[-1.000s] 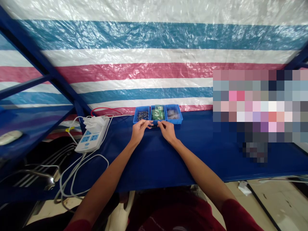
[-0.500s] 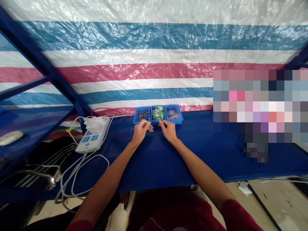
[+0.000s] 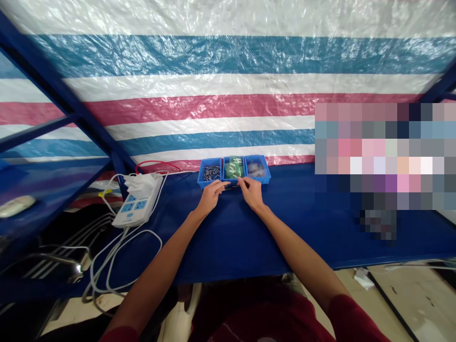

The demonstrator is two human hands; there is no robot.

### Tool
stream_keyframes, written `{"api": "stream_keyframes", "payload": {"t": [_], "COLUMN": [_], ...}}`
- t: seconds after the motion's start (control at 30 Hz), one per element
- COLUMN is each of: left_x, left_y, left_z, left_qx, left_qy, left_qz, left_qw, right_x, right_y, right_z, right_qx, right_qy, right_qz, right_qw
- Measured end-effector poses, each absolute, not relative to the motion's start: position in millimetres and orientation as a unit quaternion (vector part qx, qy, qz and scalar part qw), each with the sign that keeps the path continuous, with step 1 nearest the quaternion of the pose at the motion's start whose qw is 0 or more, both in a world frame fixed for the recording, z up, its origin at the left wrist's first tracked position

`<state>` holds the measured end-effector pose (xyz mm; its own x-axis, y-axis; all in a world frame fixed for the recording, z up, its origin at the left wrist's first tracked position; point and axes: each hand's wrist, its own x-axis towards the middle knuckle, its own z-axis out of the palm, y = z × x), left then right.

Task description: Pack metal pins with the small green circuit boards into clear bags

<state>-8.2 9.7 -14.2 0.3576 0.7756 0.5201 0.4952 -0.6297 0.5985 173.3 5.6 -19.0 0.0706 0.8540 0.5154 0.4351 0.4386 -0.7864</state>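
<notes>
My left hand (image 3: 211, 195) is just in front of the left bin, its thumb and fingers closed together and pointing right. Facing it, my right hand (image 3: 252, 192) is pinched closed at the front of the middle bin. Thin dark slivers (image 3: 232, 186) show between the fingertips, too small to name. The left blue bin (image 3: 200, 176) holds many small shiny metal pieces (image 3: 212, 172). In the middle blue bin (image 3: 230, 181) lies a green bag (image 3: 234, 167) with pale pieces on or in it. Clear plastic packets (image 3: 255, 169) fill part of the right blue bin (image 3: 264, 180).
A white power strip (image 3: 128, 216) with plugged-in adapters (image 3: 141, 184) stands left on the blue table (image 3: 228, 242). White cables (image 3: 107, 266) hang in loops beside it. Blue frame bars (image 3: 62, 90) rise at left. A striped plastic sheet (image 3: 213, 107) hangs behind. The right side is pixelated.
My left hand has come slightly nearer me and its fingers have drawn together, pointing right. My right hand has shifted a little to the right. The bins have stayed put.
</notes>
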Motion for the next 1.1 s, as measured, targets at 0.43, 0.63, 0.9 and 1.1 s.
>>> {"api": "stream_keyframes", "payload": {"t": [0.43,0.63,0.9,1.1], "left_x": [-7,-5,-5,-5], "left_y": [8,5,4,2], "left_z": [-13,-9,-10,-6], "left_qx": [0.720,0.721,0.747,0.746], "left_qy": [0.441,0.437,0.426,0.424], "left_qz": [0.455,0.461,0.459,0.465], "left_qw": [0.282,0.277,0.225,0.221], "right_x": [171,172,170,171], "right_y": [5,6,4,4], "right_z": [-21,-21,-20,-19], "right_qx": [-0.418,-0.416,-0.428,-0.426], "right_qy": [-0.721,-0.726,-0.708,-0.710], "right_qz": [0.225,0.221,0.217,0.234], "right_qw": [0.505,0.502,0.518,0.509]}}
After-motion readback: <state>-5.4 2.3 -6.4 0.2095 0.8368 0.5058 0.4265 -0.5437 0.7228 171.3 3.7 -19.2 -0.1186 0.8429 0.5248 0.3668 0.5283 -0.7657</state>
